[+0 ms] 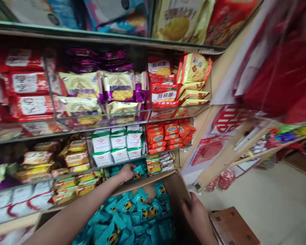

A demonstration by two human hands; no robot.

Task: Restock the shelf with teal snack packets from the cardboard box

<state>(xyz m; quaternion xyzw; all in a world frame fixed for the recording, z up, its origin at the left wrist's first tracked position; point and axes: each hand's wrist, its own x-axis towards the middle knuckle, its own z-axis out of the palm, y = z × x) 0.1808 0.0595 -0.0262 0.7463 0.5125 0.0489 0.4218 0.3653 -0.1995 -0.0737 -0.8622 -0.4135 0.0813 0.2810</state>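
Left hand (126, 173) touches a teal packet (138, 172) to its right, though clamping is unclear.

The left hand (127, 172) rests at shelved teal plastic packets (138, 172). Directly above it sit white-and-green square packets (118, 142); above and right, orange plastic packets (156, 135). Below it, an open brown cardboard box (178, 189) holds loose teal plastic packets (142, 217). The right hand (197, 213) grips the box's right wall; right of that grip, a flat brown cardboard carton (233, 227) lies.
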